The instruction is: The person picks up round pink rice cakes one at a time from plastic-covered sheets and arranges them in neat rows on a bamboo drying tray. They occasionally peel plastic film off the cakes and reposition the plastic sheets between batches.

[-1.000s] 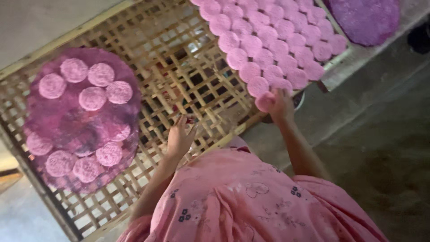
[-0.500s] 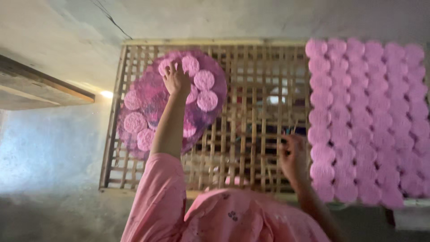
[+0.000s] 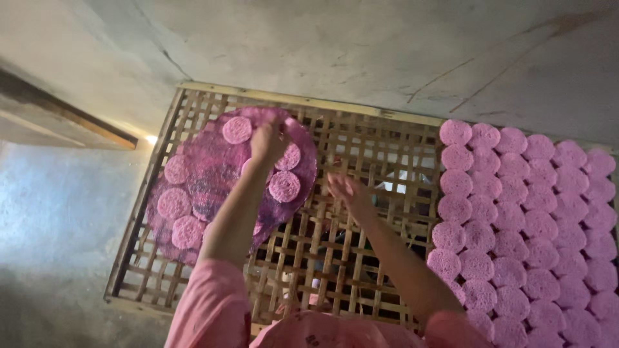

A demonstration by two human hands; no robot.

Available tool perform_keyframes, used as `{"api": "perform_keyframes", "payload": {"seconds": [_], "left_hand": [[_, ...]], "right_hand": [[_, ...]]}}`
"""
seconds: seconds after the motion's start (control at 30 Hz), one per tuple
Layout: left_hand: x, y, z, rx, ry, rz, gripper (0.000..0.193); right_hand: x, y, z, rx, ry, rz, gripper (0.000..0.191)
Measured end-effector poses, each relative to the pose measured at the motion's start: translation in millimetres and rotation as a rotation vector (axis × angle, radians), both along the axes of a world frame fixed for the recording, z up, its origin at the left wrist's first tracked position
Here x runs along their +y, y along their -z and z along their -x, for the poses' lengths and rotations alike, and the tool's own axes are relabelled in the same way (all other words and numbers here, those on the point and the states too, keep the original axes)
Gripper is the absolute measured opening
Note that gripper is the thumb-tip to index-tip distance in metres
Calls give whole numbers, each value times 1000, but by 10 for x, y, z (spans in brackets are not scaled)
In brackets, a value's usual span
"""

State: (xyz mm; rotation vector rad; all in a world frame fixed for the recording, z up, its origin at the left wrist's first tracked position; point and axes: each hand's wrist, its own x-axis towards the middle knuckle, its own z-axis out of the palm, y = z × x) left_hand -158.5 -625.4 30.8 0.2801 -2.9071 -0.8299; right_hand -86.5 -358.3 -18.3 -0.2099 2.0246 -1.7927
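A round purple mat lies on the left part of a woven bamboo rack, with several pink round discs on it. My left hand rests on the mat's far side, fingers curled among the discs, next to one pink disc. Whether it grips a disc is hidden by the hand itself. My right hand hovers over the bare lattice just right of the mat, fingers apart and holding nothing. Both arms wear pink sleeves.
Rows of pink discs cover the right part of the rack, packed close together. A grey concrete floor surrounds the rack, and a wooden beam runs along the left. Dark gaps show below the lattice.
My right hand has moved left from the rows of discs to the lattice beside the purple mat. My left hand stays on the mat's far side. The view has shifted a little.
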Motion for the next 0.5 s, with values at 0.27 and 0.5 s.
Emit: {"api": "perform_keyframes", "payload": {"seconds": [0.27, 0.5], "left_hand": [[749, -72, -320, -84, 200, -160, 52], [89, 403, -318, -197, 73, 217, 46]], "right_hand": [[441, -184, 1197, -227, 328, 139, 35], [1528, -366, 1759, 792, 239, -916, 30]]}}
